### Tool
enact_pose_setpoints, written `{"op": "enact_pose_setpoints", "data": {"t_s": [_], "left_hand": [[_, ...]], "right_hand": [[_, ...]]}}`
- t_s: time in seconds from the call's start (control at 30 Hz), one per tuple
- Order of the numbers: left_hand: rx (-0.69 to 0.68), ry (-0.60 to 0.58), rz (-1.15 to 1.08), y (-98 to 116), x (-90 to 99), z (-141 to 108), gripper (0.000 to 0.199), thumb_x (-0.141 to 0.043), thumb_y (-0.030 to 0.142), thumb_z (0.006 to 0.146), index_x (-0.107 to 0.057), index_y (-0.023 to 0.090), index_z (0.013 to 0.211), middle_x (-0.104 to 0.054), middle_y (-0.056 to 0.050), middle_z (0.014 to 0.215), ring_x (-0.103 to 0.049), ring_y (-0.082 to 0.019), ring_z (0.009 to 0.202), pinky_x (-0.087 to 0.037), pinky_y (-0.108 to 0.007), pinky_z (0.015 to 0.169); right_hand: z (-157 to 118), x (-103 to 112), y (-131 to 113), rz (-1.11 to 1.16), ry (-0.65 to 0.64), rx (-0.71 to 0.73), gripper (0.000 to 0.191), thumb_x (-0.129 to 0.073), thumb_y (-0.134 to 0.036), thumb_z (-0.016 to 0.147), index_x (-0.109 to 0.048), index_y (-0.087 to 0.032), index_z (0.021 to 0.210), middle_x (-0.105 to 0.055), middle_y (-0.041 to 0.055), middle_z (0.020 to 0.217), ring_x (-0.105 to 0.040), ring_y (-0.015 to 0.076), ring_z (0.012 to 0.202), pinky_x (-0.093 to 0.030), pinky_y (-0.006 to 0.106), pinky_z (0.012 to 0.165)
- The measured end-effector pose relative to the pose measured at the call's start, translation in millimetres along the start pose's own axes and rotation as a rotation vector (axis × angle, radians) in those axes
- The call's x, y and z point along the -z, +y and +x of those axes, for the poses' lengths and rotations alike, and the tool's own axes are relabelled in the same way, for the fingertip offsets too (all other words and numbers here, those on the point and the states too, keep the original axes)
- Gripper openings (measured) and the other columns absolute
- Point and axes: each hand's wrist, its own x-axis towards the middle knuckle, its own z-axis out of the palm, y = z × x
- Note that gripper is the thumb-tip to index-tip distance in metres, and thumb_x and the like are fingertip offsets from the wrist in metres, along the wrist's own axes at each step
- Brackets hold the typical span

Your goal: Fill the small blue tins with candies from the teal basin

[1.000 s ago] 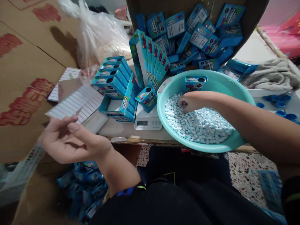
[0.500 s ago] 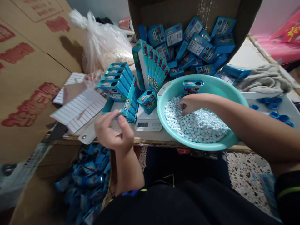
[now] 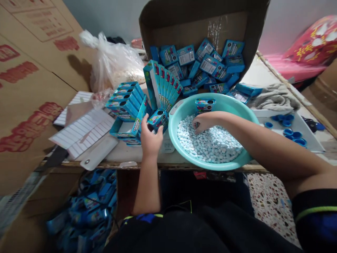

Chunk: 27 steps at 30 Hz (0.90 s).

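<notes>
Well, right hand [image 3: 205, 121] curled, fingers [image 3: 197, 126] clenched among pale candies [image 3: 210, 146] in a teal plastic basin [image 3: 173, 140]; left hand [image 3: 150, 140] open, fingers spread beside a blue carton [image 3: 158, 118].

Materials as I read them from here: glossy smooth plastic basin [image 3: 226, 100] at 3 o'clock; coated-paper boxes [image 3: 185, 55], sheen-finished, at 12 o'clock; matt corrugated cardboard sheet [image 3: 31, 105] at 9 o'clock; thin crinkled plastic bag [image 3: 113, 59] at 11 o'clock; rough grey cloth [image 3: 273, 100] at 2 o'clock.
</notes>
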Motion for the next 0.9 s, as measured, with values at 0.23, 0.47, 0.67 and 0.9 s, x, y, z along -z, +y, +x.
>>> {"op": "enact_pose_setpoints", "data": {"t_s": [0.23, 0.47, 0.67, 0.9], "left_hand": [[-0.207, 0.292, 0.196, 7, 75.2, -29, 0.075, -0.078, 0.041, 0.074, -0.049, 0.016, 0.139, -0.065, -0.015, 0.123, -0.070, -0.026, 0.096, -0.061, -0.038, 0.076], [-0.338, 0.056, 0.625, -57, 135.3, -65, 0.046, -0.083, 0.042, 0.066, -0.060, 0.022, 0.100, -0.072, -0.007, 0.098, -0.072, -0.025, 0.085, -0.058, -0.035, 0.076], [-0.203, 0.136, 0.632, -85, 132.6, -63, 0.050, -0.081, 0.045, 0.068, -0.057, 0.020, 0.103, -0.071, -0.013, 0.106, -0.071, -0.027, 0.093, -0.056, -0.039, 0.082], [-0.385, 0.302, 0.678, -70, 118.8, -67, 0.032, -0.084, 0.046, 0.070, -0.064, 0.023, 0.082, -0.070, -0.014, 0.090, -0.065, -0.030, 0.089, -0.048, -0.047, 0.086]], "right_hand": [[-7, 1, -7, -0.037, 0.002, -0.031, 0.032, -0.066, -0.044, 0.088, -0.066, -0.017, 0.105, -0.069, 0.0084, 0.099, -0.056, 0.0195, 0.079, -0.037, 0.029, 0.064], [-8, -4, -13, -0.039, 0.039, -0.071, 0.032, -0.069, -0.045, 0.088, -0.068, -0.016, 0.102, -0.070, 0.0088, 0.096, -0.057, 0.0195, 0.078, -0.035, 0.031, 0.066], [-8, -5, -16, -0.019, 0.046, -0.100, 0.028, -0.068, -0.044, 0.090, -0.068, -0.017, 0.096, -0.070, 0.0077, 0.088, -0.060, 0.0200, 0.078, -0.035, 0.033, 0.067], [-9, -6, -17, 0.000, 0.053, -0.133, 0.030, -0.065, -0.046, 0.093, -0.070, -0.017, 0.099, -0.071, 0.0077, 0.089, -0.061, 0.0201, 0.079, -0.037, 0.033, 0.067]]}}
